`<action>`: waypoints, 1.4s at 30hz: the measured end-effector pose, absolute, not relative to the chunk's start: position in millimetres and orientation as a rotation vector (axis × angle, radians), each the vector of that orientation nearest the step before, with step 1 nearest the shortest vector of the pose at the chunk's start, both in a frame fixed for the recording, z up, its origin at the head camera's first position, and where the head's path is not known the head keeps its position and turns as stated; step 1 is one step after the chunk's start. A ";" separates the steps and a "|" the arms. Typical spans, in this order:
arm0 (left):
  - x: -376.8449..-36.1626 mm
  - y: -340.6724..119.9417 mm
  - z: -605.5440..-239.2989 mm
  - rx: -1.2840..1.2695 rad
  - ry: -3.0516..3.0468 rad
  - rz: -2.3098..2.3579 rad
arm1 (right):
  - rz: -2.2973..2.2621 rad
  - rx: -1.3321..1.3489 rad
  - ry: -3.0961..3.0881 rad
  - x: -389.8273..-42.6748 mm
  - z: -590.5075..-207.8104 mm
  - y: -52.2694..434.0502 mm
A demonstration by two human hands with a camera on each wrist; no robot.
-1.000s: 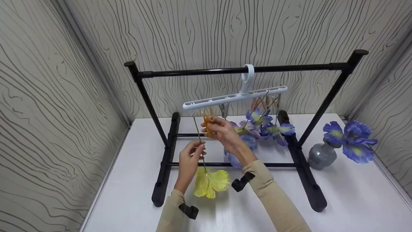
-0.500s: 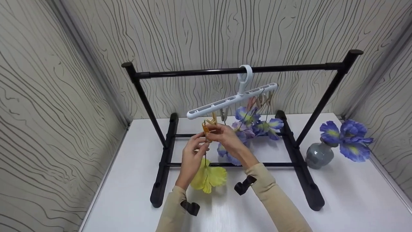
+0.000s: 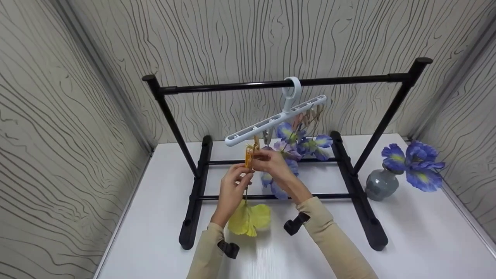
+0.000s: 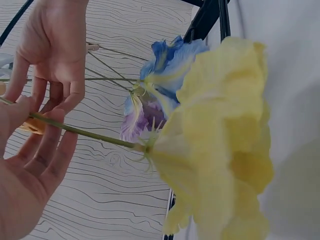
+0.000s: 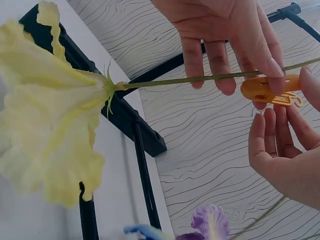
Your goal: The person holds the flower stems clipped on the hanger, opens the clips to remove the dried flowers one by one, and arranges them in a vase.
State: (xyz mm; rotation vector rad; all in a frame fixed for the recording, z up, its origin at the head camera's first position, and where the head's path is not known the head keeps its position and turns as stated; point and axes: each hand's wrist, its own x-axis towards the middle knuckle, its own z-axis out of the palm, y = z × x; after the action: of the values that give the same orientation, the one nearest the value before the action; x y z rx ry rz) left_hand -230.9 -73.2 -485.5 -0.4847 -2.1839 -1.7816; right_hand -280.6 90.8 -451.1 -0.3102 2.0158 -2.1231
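A yellow flower (image 3: 249, 219) is held head-down above the white surface (image 3: 155, 232), its stem pinched by the fingers of the left hand (image 3: 232, 190). Just above, an orange clip (image 3: 248, 157) is gripped by the right hand (image 3: 271, 164). Beyond, a white hanger (image 3: 277, 118) hangs tilted from the black rack (image 3: 232, 84).

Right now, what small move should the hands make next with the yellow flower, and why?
Probably slide the stem into the orange clip and let the clip close. The left hand pinches the stem, with the yellow flower hanging below; the right hand grips the clip under the white hanger, and the stem already lies against it.
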 end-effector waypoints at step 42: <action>-227.9 -79.1 -488.1 -0.327 -2.114 -1.499 | -1.674 -0.306 1.866 -258.2 -437.9 165.3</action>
State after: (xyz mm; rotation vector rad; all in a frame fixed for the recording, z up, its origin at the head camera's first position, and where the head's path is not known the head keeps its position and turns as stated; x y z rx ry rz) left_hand -227.9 -79.1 -488.1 -0.3266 -2.1139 -1.4993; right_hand -258.2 165.3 -437.9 -0.3061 1.8656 -1.6745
